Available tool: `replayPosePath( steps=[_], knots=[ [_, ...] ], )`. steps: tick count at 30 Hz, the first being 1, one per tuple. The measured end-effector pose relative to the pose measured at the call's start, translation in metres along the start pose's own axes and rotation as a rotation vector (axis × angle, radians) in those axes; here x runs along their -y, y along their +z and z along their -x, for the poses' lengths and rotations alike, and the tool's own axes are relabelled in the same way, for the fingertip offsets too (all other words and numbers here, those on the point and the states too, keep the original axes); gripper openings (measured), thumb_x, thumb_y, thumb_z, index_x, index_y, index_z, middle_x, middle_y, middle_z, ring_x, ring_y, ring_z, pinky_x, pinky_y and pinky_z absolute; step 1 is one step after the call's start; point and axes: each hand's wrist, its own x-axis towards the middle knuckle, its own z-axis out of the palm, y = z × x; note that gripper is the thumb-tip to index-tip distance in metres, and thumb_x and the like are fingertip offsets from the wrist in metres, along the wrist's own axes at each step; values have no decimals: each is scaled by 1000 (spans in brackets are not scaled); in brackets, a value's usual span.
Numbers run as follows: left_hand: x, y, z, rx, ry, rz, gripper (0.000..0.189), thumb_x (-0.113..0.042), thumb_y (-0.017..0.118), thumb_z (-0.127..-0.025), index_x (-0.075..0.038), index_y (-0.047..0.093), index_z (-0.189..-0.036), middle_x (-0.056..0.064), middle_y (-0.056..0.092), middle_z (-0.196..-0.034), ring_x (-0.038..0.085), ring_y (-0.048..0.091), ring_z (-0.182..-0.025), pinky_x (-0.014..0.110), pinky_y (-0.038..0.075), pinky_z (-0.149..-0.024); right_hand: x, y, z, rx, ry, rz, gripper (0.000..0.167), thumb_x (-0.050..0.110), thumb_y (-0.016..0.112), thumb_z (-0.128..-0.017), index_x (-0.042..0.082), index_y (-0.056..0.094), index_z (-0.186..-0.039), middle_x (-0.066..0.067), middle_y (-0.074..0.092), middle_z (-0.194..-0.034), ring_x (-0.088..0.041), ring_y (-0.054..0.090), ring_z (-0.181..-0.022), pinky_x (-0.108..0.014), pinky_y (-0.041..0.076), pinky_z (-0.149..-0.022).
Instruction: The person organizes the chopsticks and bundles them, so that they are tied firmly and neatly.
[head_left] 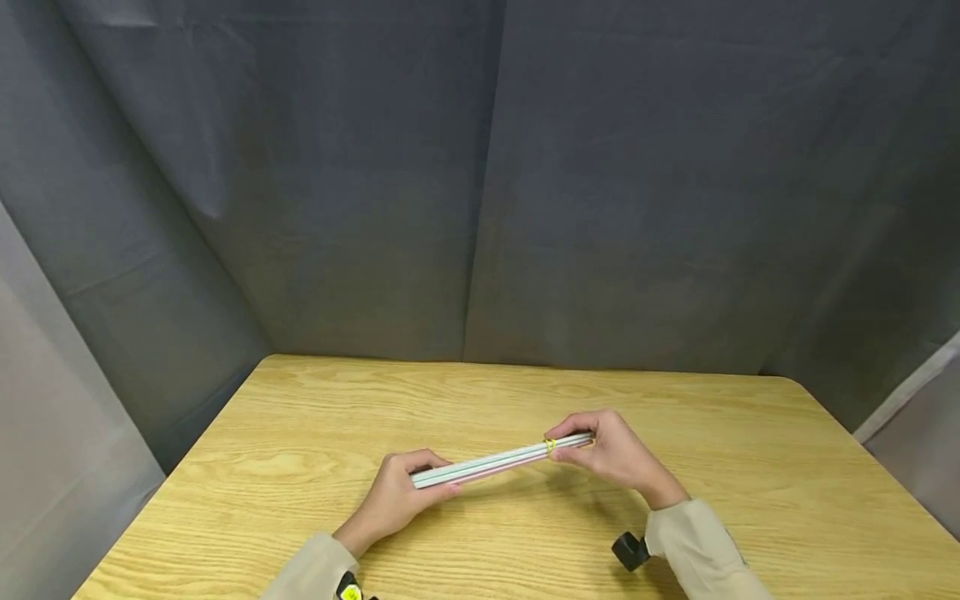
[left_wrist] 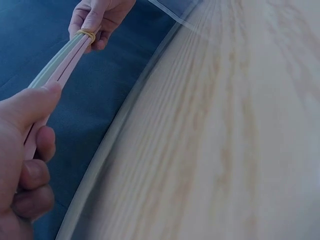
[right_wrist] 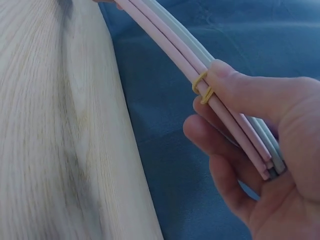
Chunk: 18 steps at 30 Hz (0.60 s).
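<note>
Sticks (head_left: 487, 464) gripped by the left hand (head_left: 397, 494) and right hand (head_left: 617, 450) are best held parallel inside the yellow band (head_left: 551, 445).

A hand could pass over the table (head_left: 712, 408) along its left edge, its right edge, or the strip before its far edge, where a dark curtain (head_left: 480, 208) blocks further reach. Midway, a banded bundle of rods (head_left: 491, 462), spanning left hand (head_left: 401, 493) to right hand (head_left: 611, 450), bars the direct path; a black block (head_left: 631, 551) juts inward by the right sleeve (head_left: 697, 542).
</note>
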Motion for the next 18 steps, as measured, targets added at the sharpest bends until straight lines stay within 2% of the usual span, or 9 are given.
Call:
replayPosePath(
  steps=[2,6,11,18],
  knots=[
    [0,0,0,7,-13,9,19,-8,80,-78,-6,73,-95,12,73,-97,5,57,-70,20,48,-60,1,0,0,-10,-8,15,18,14,78,-80,5,74,-95,-9,74,-89,-2,56,-65,-21,48,-55],
    [12,3,-2,19,-36,10,19,-8,79,-78,-7,72,-96,11,72,-98,5,57,-69,19,47,-59,3,2,-1,-33,-44,67,18,17,81,-77,7,75,-92,-7,74,-87,-2,58,-65,-21,49,-55],
    [26,6,-4,28,-21,23,20,-15,80,-78,-12,73,-96,6,73,-99,6,60,-75,21,50,-64,4,6,-2,-18,-97,141,20,16,82,-75,7,76,-91,-7,75,-87,0,58,-64,-20,48,-53],
    [29,8,-5,36,7,39,20,-18,81,-78,-14,73,-96,4,73,-98,7,61,-76,21,50,-66,6,9,-1,28,-117,201,23,15,82,-75,6,76,-95,-6,75,-91,5,42,-53,-18,42,-50]
  ],
)
